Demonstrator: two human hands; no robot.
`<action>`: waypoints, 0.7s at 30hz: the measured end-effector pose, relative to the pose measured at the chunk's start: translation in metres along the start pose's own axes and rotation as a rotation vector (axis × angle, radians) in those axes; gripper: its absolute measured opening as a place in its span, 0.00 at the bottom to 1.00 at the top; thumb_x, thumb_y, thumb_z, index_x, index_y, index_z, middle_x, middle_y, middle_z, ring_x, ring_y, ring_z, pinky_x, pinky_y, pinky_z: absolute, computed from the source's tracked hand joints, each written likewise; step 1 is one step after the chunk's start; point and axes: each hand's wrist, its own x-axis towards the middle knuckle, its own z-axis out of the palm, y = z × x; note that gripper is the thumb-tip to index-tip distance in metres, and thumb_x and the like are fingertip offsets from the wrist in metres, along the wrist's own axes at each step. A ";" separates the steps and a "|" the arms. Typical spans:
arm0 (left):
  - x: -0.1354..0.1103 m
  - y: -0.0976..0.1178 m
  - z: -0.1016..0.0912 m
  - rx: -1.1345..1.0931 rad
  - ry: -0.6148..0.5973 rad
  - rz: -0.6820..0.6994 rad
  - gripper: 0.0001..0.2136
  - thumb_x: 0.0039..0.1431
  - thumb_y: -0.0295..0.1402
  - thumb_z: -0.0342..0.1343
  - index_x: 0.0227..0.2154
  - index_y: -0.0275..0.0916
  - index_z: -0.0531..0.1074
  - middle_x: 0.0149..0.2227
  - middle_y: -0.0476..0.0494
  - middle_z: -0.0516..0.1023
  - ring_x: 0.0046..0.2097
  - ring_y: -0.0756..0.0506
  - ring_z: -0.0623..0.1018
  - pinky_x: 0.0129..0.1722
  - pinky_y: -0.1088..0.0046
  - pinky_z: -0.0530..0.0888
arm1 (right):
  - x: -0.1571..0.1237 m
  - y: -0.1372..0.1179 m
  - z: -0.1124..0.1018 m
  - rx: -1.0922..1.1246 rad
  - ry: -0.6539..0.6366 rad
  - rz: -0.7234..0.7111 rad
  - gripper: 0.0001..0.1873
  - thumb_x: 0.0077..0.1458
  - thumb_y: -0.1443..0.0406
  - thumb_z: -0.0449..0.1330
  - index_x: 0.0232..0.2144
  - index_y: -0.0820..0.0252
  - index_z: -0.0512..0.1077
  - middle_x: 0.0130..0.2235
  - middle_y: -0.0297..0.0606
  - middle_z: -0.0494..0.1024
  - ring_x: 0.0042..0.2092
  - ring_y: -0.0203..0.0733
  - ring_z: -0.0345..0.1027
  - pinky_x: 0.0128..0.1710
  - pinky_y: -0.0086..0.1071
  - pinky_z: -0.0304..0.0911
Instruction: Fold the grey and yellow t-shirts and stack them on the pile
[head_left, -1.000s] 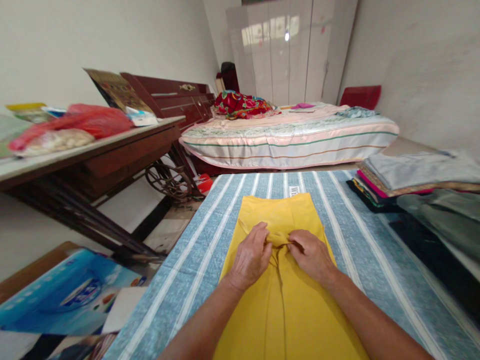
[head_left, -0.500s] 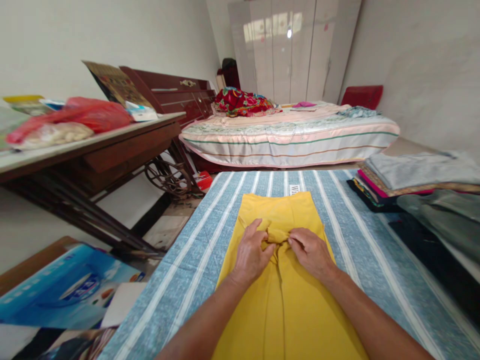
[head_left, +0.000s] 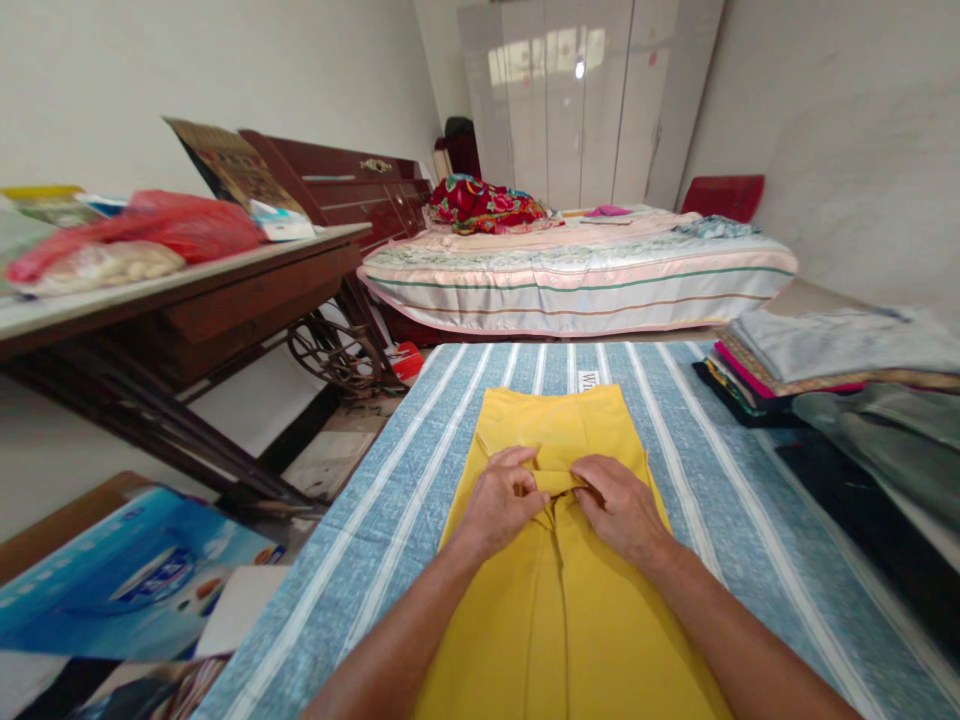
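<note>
A yellow garment [head_left: 562,600] lies flat along a blue and white striped cloth [head_left: 697,470] in front of me. My left hand [head_left: 499,500] and my right hand [head_left: 619,505] rest on its middle, side by side. The fingers of both hands are curled and pinch a small bunched fold of the yellow fabric [head_left: 556,478] between them. Both forearms reach in from the bottom edge of the view.
Folded clothes [head_left: 832,355] are stacked at the right of the striped cloth. A wooden table [head_left: 225,290] with red and clear bags stands at the left, a bed [head_left: 577,270] lies behind, and a blue printed box [head_left: 127,580] sits at the lower left.
Both hands have stayed on the middle of the garment. The left fingers have curled tighter on the bunched fold, and the fold sits a little flatter between the hands.
</note>
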 end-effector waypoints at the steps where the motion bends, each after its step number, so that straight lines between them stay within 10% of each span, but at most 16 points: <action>1: 0.000 0.001 -0.001 0.020 -0.021 0.013 0.08 0.42 0.24 0.60 0.14 0.39 0.69 0.48 0.40 0.75 0.52 0.44 0.71 0.55 0.64 0.63 | 0.001 -0.001 -0.001 -0.015 0.012 -0.043 0.12 0.52 0.74 0.52 0.37 0.59 0.70 0.39 0.42 0.75 0.43 0.43 0.68 0.43 0.37 0.66; 21: 0.001 0.011 -0.018 -0.086 -0.191 -0.115 0.04 0.44 0.31 0.58 0.18 0.38 0.73 0.47 0.42 0.76 0.49 0.43 0.74 0.52 0.66 0.67 | 0.003 -0.018 -0.001 -0.011 0.019 -0.210 0.09 0.54 0.72 0.53 0.31 0.58 0.72 0.42 0.44 0.75 0.48 0.44 0.67 0.47 0.41 0.66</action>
